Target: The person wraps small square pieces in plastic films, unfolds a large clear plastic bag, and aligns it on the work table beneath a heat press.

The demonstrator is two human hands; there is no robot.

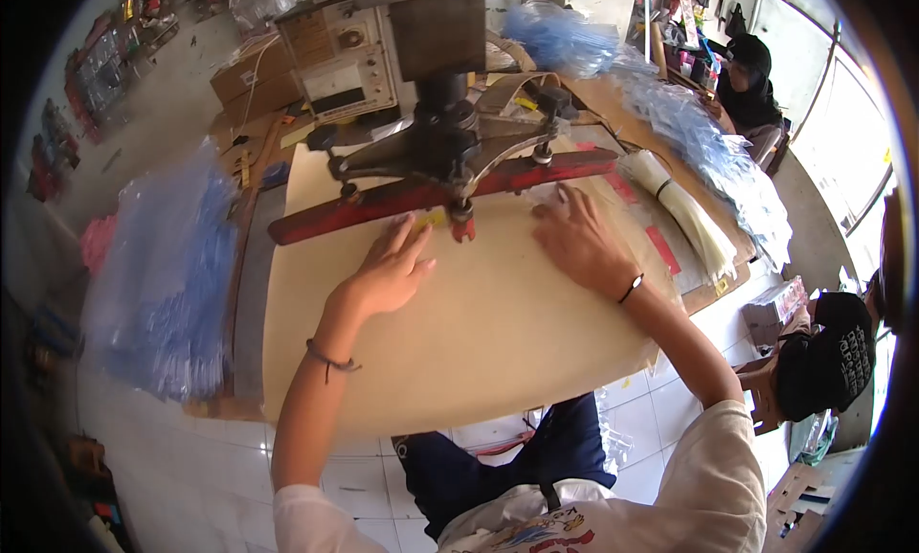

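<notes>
A large tan sheet (450,361) lies over the worktable, its near edge curving down above my lap. Over its far part stands a press with a long red bar (383,204) slanting across the sheet. My left hand (383,264) rests on the sheet just on the near side of the bar, fingers spread. Flat on the right part is my right hand (582,239), its fingertips close to the bar and beside a bit of clear plastic (542,197). Neither hand grips anything that I can see. A small yellow mark (433,217) shows near my left fingertips.
Stacked bluish plastic sheets (163,285) hang over the table's left side. A bundle of pale strips (684,213) lies at the right, with more clear plastic (708,151) behind it. A control box (340,60) stands behind the press. Two other people sit at the right.
</notes>
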